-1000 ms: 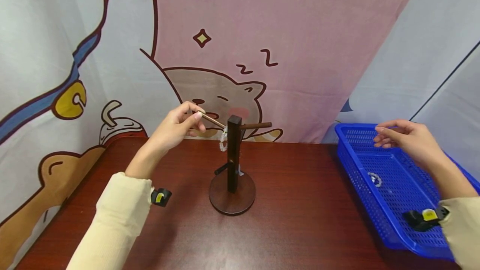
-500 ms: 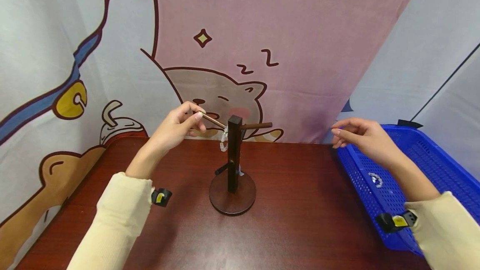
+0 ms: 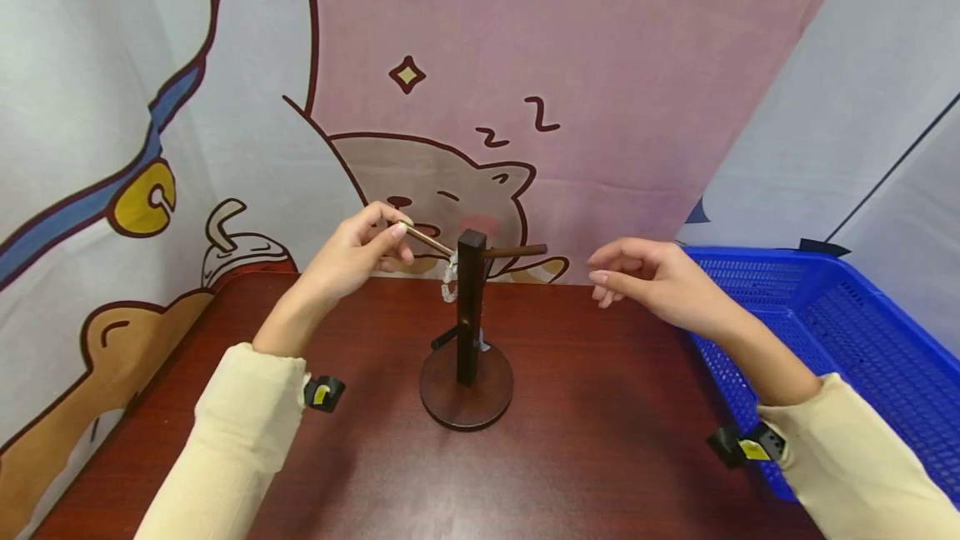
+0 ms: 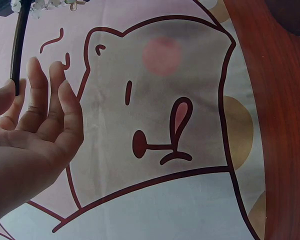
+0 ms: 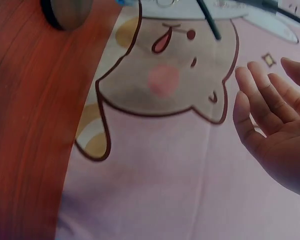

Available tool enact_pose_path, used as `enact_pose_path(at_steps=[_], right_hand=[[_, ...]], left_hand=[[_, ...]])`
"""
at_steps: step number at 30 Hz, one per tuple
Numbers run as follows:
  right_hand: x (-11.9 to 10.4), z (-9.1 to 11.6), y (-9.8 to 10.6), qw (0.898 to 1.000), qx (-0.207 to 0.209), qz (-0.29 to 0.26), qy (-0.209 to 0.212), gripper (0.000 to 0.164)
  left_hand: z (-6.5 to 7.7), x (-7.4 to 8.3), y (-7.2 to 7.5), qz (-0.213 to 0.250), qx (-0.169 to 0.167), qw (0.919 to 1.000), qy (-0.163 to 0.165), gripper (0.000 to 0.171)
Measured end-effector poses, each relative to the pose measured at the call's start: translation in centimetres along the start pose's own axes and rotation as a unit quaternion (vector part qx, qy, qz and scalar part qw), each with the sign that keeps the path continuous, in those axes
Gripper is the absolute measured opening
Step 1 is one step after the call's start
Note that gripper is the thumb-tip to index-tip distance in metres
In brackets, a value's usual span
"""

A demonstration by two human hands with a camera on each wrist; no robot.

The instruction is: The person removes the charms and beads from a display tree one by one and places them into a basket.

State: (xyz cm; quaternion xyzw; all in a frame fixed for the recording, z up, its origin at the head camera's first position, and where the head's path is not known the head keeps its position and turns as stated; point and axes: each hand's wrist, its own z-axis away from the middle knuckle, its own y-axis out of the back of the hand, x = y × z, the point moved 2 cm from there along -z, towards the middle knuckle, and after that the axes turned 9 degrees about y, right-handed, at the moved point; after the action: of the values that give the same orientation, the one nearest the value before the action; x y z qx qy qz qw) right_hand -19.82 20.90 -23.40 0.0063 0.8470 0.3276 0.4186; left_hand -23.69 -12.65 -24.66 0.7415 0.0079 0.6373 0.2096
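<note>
In the head view a dark wooden jewellery stand [image 3: 468, 315] stands upright on its round base. My left hand [image 3: 352, 252] pinches the end of its upper left peg [image 3: 429, 238] between thumb and fingers. Clear beaded bracelets [image 3: 450, 272] hang on that peg, close to the post. The left wrist view shows the thumb against the peg tip [image 4: 17, 85], other fingers loosely spread. My right hand [image 3: 648, 277] is in the air right of the stand, its relaxed fingers [image 5: 270, 100] holding nothing in the right wrist view.
A blue perforated basket [image 3: 862, 315] sits at the right, partly behind my right forearm. The stand has another upper peg [image 3: 517, 252] pointing right and a lower peg [image 3: 444, 337]. A cartoon-printed cloth [image 3: 622, 90] hangs behind the reddish-brown table [image 3: 585, 440].
My right hand has moved left from over the basket towards the stand. The clear bracelet seen inside the basket is now hidden behind my right arm. My left hand stays on the peg.
</note>
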Motion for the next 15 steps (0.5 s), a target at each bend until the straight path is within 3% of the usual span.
enact_pose_path(at_steps=[10,15], right_hand=[[-2.2,-2.2,-2.0,0.999,-0.025,-0.026,0.023,0.015],[-2.8,-3.1,-2.6,0.998,-0.024,-0.017,0.055,0.016]], left_hand=[[0.0,0.1,0.0,-0.001,0.001,1.0000,0.001,0.021],[0.0,0.1,0.0,-0.006,0.004,1.0000,0.003,0.021]])
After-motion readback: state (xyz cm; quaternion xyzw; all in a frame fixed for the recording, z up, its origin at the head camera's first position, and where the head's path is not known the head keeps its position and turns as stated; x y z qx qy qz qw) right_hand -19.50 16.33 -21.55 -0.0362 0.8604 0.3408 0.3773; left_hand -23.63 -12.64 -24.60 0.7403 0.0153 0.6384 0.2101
